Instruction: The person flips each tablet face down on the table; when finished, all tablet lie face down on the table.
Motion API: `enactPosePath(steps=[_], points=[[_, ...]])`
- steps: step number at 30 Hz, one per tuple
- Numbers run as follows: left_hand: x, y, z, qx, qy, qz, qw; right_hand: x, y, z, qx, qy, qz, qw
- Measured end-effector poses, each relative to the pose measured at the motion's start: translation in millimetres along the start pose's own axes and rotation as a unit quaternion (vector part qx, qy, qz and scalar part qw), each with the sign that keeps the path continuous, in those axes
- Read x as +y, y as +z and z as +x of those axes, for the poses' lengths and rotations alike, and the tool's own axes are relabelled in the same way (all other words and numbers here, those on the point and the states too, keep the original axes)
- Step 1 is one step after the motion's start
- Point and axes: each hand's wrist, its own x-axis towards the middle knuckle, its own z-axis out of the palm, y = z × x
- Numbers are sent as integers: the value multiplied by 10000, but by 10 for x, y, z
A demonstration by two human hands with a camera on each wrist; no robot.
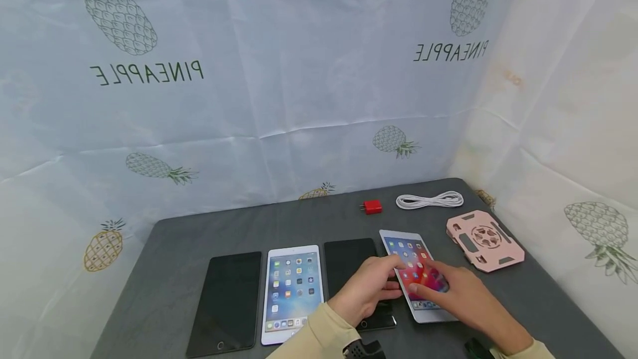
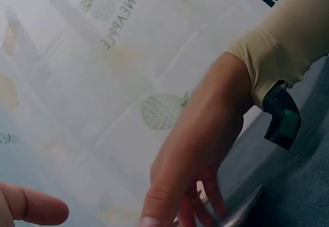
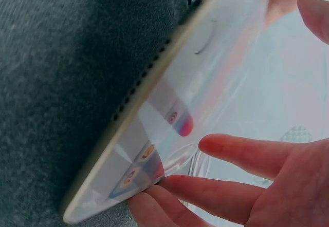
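Observation:
A white tablet [image 1: 417, 276] with a lit red and blue screen lies slanted at the right of a row of tablets. My left hand [image 1: 371, 288] is at its left edge, one finger reaching over the screen and the others curled beside the side. From the right, my right hand [image 1: 463, 295] holds the tablet, thumb and a finger over the screen. The right wrist view shows the fingertips [image 3: 169, 182] against the tablet's edge [image 3: 139, 91], with another finger or thumb just off the glass. My right hand [image 2: 190, 145] also shows in the left wrist view.
Left of it stand a black tablet [image 1: 349, 256], partly under my left hand, a lit white tablet [image 1: 294, 287] and another black tablet [image 1: 229, 298]. Behind lie a red plug adapter [image 1: 371, 207] and a coiled white cable [image 1: 431, 200]. A pink case [image 1: 485, 237] lies right.

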Motion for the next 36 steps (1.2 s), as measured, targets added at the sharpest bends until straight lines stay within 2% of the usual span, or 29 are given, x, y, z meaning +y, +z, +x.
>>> enactPosePath(steps=[5,10,24,36], points=[[44,-19,-29,-484,167,-31,9987,-33,1,-1,-31,-19,107,9999],[68,-25,-47,-758,215,-113,9968,-88,6,7,-140,26,228,9996],[146,-29,-148,-1082,374,-243,9931,-186,-5,7,-395,66,625,9972],[227,-69,-218,-1182,452,-237,9917,-261,-18,29,-539,39,1008,9934]])
